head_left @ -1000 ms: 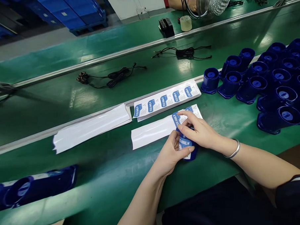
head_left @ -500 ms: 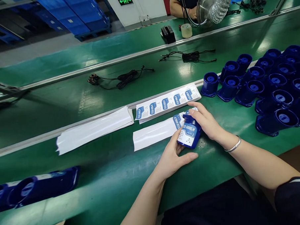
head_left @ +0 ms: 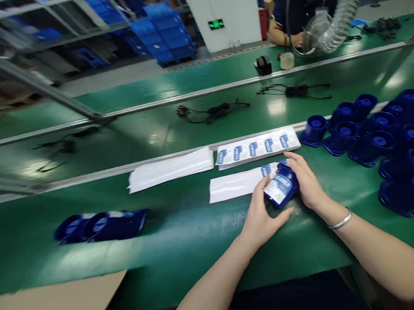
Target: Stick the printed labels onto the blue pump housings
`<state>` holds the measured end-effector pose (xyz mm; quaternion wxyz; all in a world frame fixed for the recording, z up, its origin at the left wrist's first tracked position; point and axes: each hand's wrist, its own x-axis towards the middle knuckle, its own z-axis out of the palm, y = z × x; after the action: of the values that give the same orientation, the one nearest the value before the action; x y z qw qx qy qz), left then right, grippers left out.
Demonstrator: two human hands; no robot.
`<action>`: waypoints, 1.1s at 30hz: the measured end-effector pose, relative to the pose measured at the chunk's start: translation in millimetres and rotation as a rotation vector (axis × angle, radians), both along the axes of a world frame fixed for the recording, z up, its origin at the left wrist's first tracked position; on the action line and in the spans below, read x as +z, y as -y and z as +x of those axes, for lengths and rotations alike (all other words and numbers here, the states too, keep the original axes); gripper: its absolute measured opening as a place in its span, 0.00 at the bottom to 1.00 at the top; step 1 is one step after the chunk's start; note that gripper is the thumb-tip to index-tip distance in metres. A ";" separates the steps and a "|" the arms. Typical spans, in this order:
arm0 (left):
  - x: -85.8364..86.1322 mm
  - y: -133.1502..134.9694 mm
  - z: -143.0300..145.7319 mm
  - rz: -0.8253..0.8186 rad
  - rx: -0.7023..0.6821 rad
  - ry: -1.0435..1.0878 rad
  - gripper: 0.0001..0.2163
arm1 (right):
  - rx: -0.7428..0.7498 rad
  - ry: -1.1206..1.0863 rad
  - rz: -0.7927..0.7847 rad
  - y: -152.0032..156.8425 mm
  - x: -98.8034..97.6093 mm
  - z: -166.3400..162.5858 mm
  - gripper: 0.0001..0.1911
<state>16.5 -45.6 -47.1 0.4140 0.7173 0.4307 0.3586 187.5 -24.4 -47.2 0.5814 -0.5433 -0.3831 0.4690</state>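
Between my hands is a blue plastic housing (head_left: 292, 184), tilted, with a blue-and-white label (head_left: 277, 191) on its upward face. My left hand (head_left: 258, 217) grips its left side with the fingers, while the thumb sticks out to the right. My right hand (head_left: 307, 184) wraps its right and far side; some of those fingers are hidden behind it. Just under and left of the housing lies a mostly bare white label strip (head_left: 235, 184) with a printed label at its right end. Behind it rests a stack of printed label sheets (head_left: 258, 150).
Several blue housings (head_left: 379, 140) stand at the right. Two more (head_left: 101, 226) lie at the left, near cardboard (head_left: 60, 292). White backing strips (head_left: 172, 169) lie along a metal rail. Black cables (head_left: 212, 112) are beyond it. Another person's hand (head_left: 297, 40) is across the bench.
The view has swung left, so the bench items appear farther right, and more shelving and the cardboard show. Both hands keep the housing, which now looks slightly more tilted.
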 end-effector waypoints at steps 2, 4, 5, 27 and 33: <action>-0.9 1.4 -1.4 0.123 0.036 0.043 0.34 | 0.036 -0.034 0.025 4.0 -1.6 -2.4 0.25; 2.0 -0.1 -3.5 0.247 0.064 0.091 0.31 | 0.105 -0.061 0.063 8.3 -3.8 -4.0 0.25; 5.1 -2.1 -5.4 0.302 0.089 0.103 0.30 | 0.135 -0.083 0.072 9.9 -5.9 -4.5 0.25; 19.3 -16.2 -243.6 0.210 0.966 -0.891 0.28 | 0.279 0.444 0.103 15.5 -21.0 -7.6 0.22; 15.0 -32.7 -263.9 0.133 0.980 -0.940 0.33 | 0.245 0.595 0.204 10.6 -22.4 -3.6 0.19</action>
<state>-247.4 -13.0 -32.1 -0.0723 0.5430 0.8168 0.1808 183.9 -35.0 -69.6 0.4350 -0.5454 -0.6433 0.3155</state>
